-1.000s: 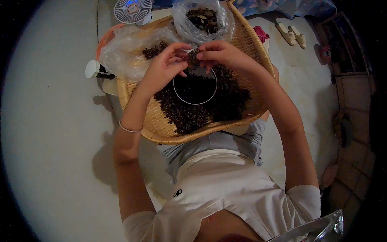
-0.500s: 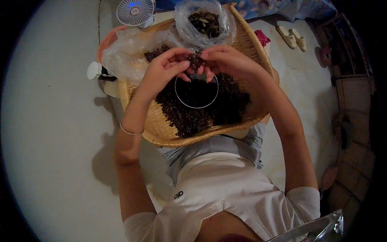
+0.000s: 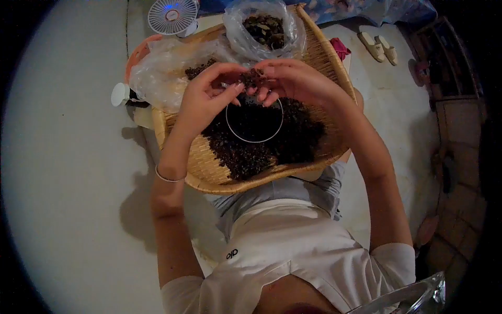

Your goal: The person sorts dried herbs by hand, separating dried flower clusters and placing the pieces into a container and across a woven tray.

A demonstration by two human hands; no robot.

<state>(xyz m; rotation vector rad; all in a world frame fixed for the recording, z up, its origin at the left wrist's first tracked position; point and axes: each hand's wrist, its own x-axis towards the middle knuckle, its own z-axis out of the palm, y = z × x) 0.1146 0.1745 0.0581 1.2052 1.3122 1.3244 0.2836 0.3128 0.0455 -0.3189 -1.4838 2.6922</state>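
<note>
Between my two hands is a small clump of dark dried plant bits (image 3: 253,78). My left hand (image 3: 214,93) pinches its left side with thumb and fingers, and my right hand (image 3: 290,79) has closed fingers at its right side. Just below my fingers sits a round bowl (image 3: 254,141) with a thin pale rim and dark contents. Dark loose dried material (image 3: 235,152) lies around the bowl in a wide woven bamboo tray (image 3: 209,184). What exact plant this is, I cannot tell.
An open clear plastic bag (image 3: 238,36) of brownish dried pieces stands at the tray's far side. Another crumpled plastic bag (image 3: 159,73) lies at the left, near a white-lidded jar (image 3: 120,94) and a small fan (image 3: 171,17). Slippers (image 3: 372,48) rest on the floor at right.
My left hand has shifted slightly left and down, and its fingers have moved on the clump. The fingers of my right hand have curled a little differently; the clump stays between both hands.
</note>
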